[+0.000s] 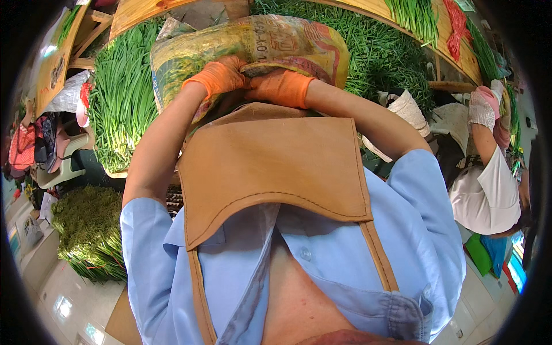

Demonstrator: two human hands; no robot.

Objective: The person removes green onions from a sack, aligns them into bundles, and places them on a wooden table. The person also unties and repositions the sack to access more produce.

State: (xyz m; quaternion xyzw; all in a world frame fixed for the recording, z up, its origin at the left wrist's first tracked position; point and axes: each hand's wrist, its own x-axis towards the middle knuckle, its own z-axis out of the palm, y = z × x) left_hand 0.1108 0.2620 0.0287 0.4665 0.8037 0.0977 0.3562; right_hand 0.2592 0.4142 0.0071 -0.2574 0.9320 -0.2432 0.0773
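Both my hands wear orange gloves and meet in front of my brown apron (pixel 276 164). A yellow printed sack (pixel 297 43), bearing writing, lies across my lap. My left hand (pixel 222 76) grips its near edge, fingers curled in. Close beside it, my right hand (pixel 278 88) is closed on a fold of the same sack, which hides part of its fingers. Below the hands, the apron is bunched against the sack.
Long green chives (pixel 125 90) lie in a pile at left, with loose greens (pixel 384 56) at right. Behind runs a wooden table edge (pixel 457 56) with red ties (pixel 457 30). A bundled stack (pixel 90 228) stands on the floor. A co-worker's gloved hand (pixel 482 107) is at right.
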